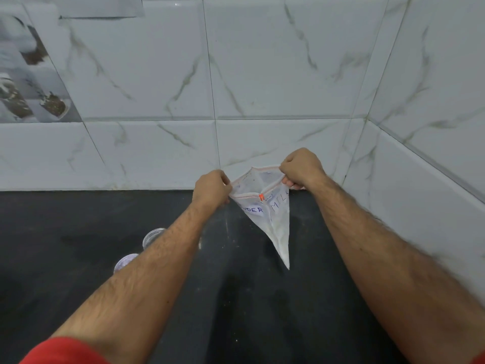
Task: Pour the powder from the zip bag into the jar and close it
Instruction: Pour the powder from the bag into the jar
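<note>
Two hands hold a zip bag (265, 214) in the air above a dark surface (236, 298). The left hand (211, 189) and right hand (301, 166) each have fingers curled, pinching opposite lips of the mouth, which is pulled wide between them. A jar (153, 236) is seen below the left fingers, partly hidden by the forearm. Powder could be spilled if the limp bag is tipped off-centre. Handwritten "MILK" and "…WDER" can be read.

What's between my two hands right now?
In the head view, the zip bag's open mouth spans between the left hand and right hand, both gripping its rim.
</note>
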The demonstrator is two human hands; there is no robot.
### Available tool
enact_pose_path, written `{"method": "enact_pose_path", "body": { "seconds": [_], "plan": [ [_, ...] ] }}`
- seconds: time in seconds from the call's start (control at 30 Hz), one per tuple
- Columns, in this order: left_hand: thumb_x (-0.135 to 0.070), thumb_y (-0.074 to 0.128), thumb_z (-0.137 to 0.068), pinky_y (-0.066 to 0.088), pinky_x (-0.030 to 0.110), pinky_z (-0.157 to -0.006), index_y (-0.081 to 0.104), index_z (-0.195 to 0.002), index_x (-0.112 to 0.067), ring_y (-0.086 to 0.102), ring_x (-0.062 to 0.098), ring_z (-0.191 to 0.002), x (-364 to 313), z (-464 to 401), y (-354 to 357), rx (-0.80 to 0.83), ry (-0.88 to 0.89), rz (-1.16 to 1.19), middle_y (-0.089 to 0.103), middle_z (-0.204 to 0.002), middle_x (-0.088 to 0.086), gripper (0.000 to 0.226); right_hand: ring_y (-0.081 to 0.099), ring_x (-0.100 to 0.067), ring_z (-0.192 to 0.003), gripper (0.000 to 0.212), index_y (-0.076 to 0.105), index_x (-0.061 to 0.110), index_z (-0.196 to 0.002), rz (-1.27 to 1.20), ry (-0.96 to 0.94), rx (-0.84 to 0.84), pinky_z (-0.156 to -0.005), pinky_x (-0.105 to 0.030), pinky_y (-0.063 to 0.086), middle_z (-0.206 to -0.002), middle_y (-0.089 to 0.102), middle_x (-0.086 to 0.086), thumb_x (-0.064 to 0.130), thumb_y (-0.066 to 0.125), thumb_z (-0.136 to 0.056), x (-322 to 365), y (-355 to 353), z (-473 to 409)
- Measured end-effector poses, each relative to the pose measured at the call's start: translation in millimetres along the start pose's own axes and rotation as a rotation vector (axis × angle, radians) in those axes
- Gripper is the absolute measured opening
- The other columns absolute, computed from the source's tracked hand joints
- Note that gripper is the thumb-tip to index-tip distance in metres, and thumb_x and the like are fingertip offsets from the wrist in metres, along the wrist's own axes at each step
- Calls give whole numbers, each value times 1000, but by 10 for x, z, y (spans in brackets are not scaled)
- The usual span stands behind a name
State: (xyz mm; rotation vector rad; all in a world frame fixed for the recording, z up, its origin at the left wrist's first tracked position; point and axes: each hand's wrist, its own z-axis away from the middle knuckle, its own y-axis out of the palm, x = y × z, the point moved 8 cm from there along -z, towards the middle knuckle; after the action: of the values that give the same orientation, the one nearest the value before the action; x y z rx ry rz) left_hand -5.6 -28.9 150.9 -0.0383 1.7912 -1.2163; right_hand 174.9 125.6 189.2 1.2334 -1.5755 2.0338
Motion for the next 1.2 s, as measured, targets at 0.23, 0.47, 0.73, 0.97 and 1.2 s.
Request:
{"method": "enact_pose_path", "body": {
  "seconds": [0.23,0.47,0.73,0.97,1.2],
  "plan": [
    [-24,59,-94,48,37,-102,40,-149,-21,63,20,-111,-197,159,253,221,242,55,51,-149,-1,59,76,-39,-76,29,71,-9,-94,-13,36,28,-75,-49,64,-65,74,-14,-2,45,-82,-101,126,15],
    [-59,69,-81,45,42,-106,36,-150,-16,54,24,-129,-113,170,289,196,78,14,54,-145,5,89,77,-33,-76,29,73,-7,-88,9,62,47,-81,-43,63,-65,74,-11,-1,44,-88,-161,272,87],
    [-43,93,-59,34,35,-115,31,-151,-30,39,13,-138,-212,433,468,388,405,40,37,-152,-2,111,78,-30,-77,29,74,-6,-96,-14,73,59,-81,-42,63,-72,75,-13,1,46,-94,-182,376,134],
    [-58,85,-62,46,27,-85,77,-80,-21,57,4,-103,-105,351,365,221,396,-91,59,-123,-12,41,77,-33,-77,28,73,-7,-97,-20,55,59,-81,-45,63,-70,75,-14,-2,46,-92,-157,416,160],
    [-44,79,-76,45,37,-61,57,-56,-11,55,14,-61,215,303,287,53,274,66,65,-68,-2,44,77,-30,-67,29,75,-2,-91,122,0,34,-71,-43,65,-68,75,-14,-1,46,-86,-160,342,139]
  ]
}}
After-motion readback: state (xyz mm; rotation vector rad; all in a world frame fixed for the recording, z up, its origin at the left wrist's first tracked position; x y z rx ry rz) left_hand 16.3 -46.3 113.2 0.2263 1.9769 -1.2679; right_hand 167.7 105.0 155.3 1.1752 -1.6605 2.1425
